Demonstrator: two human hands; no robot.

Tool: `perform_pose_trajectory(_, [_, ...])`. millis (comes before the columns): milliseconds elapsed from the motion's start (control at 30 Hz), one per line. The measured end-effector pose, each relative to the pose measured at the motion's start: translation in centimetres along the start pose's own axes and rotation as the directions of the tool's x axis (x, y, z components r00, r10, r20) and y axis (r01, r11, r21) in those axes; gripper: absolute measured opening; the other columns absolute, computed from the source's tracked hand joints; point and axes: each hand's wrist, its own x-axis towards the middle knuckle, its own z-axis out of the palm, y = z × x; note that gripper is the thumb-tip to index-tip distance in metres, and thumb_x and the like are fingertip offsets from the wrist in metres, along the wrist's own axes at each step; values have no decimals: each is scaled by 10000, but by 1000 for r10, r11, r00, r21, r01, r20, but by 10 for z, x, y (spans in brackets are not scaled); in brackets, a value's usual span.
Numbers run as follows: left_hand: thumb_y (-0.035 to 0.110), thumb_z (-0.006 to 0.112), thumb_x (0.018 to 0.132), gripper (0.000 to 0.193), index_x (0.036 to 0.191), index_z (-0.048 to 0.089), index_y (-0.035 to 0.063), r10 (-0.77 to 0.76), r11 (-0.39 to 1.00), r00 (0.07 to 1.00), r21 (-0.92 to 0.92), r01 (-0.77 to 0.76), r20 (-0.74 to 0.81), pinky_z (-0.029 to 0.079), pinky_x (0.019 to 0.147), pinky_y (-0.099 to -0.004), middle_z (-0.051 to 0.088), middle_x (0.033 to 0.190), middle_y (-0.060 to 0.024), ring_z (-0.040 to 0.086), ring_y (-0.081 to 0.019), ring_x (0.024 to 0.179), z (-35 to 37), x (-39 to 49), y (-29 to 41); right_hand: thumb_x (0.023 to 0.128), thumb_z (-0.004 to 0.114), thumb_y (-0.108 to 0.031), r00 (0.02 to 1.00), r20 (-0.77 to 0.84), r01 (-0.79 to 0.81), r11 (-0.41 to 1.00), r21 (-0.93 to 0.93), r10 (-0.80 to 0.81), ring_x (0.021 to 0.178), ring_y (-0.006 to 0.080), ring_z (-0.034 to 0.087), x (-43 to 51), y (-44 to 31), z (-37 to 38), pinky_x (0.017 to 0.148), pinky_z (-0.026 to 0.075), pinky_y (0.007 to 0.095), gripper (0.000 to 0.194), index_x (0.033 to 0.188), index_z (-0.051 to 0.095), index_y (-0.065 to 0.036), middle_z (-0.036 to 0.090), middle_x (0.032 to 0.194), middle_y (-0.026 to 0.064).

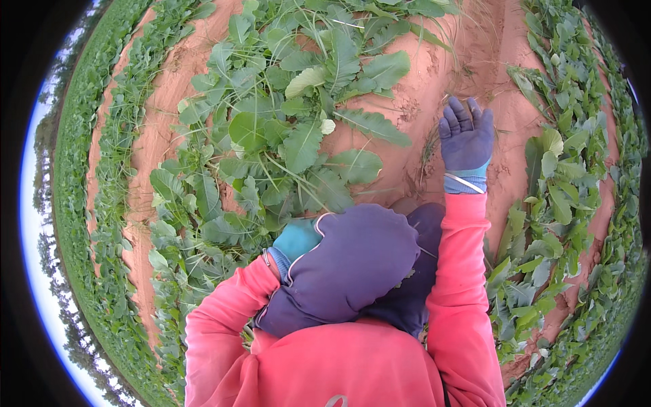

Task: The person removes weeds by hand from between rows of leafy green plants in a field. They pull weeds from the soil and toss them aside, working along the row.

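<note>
Leafy green plants (305, 137) with lobed leaves grow thickly before me, grass blades mixed among them. My left hand (297, 239), in a teal glove, is beside my bent knee at the edge of the leaves; the knee and leaves hide its fingers, so any hold cannot be seen. My right hand (466, 133), in a dark blue coated glove with a light blue cuff, is stretched out over the reddish soil, palm up and fingers apart. It holds nothing. A pale band (464, 182) goes round its cuff.
More rows of leafy plants run along the right (559, 198) and the left (117, 168). Strips of reddish soil (163, 107) lie between them. My knees in dark trousers (356, 259) are bent close to the plants. Trees stand at the far left edge.
</note>
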Motion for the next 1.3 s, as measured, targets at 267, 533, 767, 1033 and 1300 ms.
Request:
perform_pose_trajectory(267, [133,667,797,417,1212,628,127,337,866,742,500,-3,-580,503,894,-438,532,1360,-123,555,-333,1156,-47,67,-15,883,670,-238,843,307,305,78,-949,441,647,202,644,-70,28,-40,592,500,327,197,943,669,-51,670,745,104])
perform_pose_trajectory(533, [28,617,736,461,1194,618,85,346,896,717,440,-60,-605,492,944,-449,520,1393,-134,547,-361,1195,-66,62,-47,844,664,-522,606,403,739,-298,-604,686,751,354,666,-72,74,-22,688,513,451,464,854,666,-58,690,780,160])
perform_pose_trajectory(767, [17,640,746,422,1163,635,81,341,919,673,383,-92,-656,512,914,-437,547,1364,-132,577,-367,1153,-62,62,-54,887,596,-539,533,397,822,-344,-454,748,735,398,655,-68,105,-16,692,509,481,526,798,689,-29,688,790,192])
perform_pose_trajectory(1033, [6,656,752,328,1069,667,90,346,929,649,345,-136,-677,503,921,-447,559,1350,-139,577,-383,1155,-68,59,-43,895,634,-452,609,512,700,-106,-707,606,725,418,632,-64,121,-62,655,491,487,442,827,692,-19,666,778,216])
perform_pose_trajectory(1300, [167,636,728,321,1045,688,178,365,858,795,507,-85,-484,349,1103,-485,441,1477,-97,421,-321,1341,-56,45,-37,954,606,-359,917,187,13,443,-897,352,534,182,591,-73,104,-33,501,462,326,392,837,665,10,608,606,84])
